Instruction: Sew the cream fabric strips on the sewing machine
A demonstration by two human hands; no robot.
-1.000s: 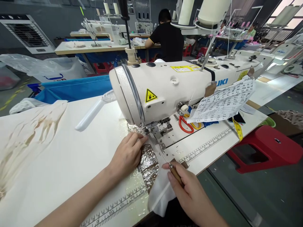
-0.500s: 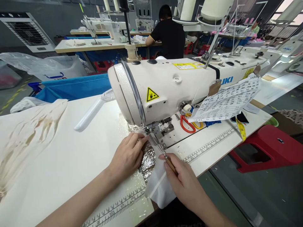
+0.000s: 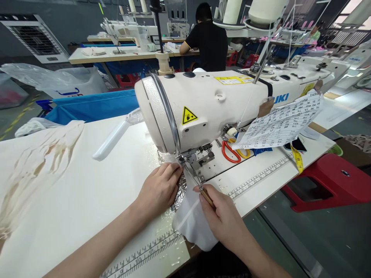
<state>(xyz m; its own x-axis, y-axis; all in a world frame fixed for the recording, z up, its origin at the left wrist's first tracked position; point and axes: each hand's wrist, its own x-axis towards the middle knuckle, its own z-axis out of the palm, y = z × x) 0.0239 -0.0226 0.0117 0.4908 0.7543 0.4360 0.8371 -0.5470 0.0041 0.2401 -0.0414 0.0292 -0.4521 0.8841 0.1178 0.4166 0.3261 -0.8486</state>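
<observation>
My left hand (image 3: 160, 184) lies by the needle area of a white sewing machine (image 3: 203, 104), its fingers bent and pressed together on the edge of a white fabric piece (image 3: 194, 218). My right hand (image 3: 222, 212) is wrapped round the wooden handle of an awl (image 3: 206, 197). The awl's thin metal shaft slants up and left toward the presser foot, where its tip is hard to make out. From the foot, the fabric hangs down between my hands over the table's front edge. Crinkled silver foil (image 3: 181, 192) shows beside my left fingers.
Red-handled scissors (image 3: 231, 152) lie right of the needle area, below a handwritten sheet (image 3: 279, 121). Cream fabric (image 3: 43, 154) is heaped on the left of the table, near a white plastic-wrapped stick (image 3: 111, 139). A red stool (image 3: 333, 179) stands at right. A person (image 3: 207, 38) sits ahead.
The hanging fabric has shifted a little left and up, covering more of the foil. My hands keep nearly the same place at the needle, and the view has moved slightly.
</observation>
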